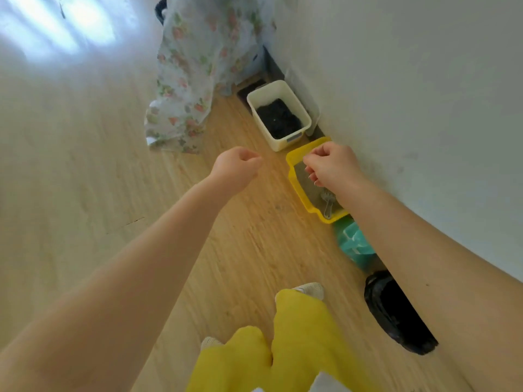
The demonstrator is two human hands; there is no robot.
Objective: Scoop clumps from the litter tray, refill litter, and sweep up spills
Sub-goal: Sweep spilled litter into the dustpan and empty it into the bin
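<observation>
— Wood-grain floor runs along a pale wall, with a flowered curtain pooling at the far end. What sits by the wall?

— A yellow litter tray, low-walled, holding a flat bed of grey litter. A small grey scoop lies in it, handle toward the near corner.

— And the hands?

— The right hand hangs over the tray, fingers curled in and the fingertips drawn together; the picture is soft there, so I can't tell whether it pinches anything. The scoop lies just below its wrist, apart from it. The left hand is a loose fist above bare floor, just left of the tray, holding nothing.

— Anything past the right hand?

— A cream bin with dark stuff inside, just beyond the tray's far edge. Nearer than the wrist, a teal bag touches the tray's near end, and closer still a black bag lies against the wall.

— And below?

— Yellow trousers and pale shoes.
</observation>
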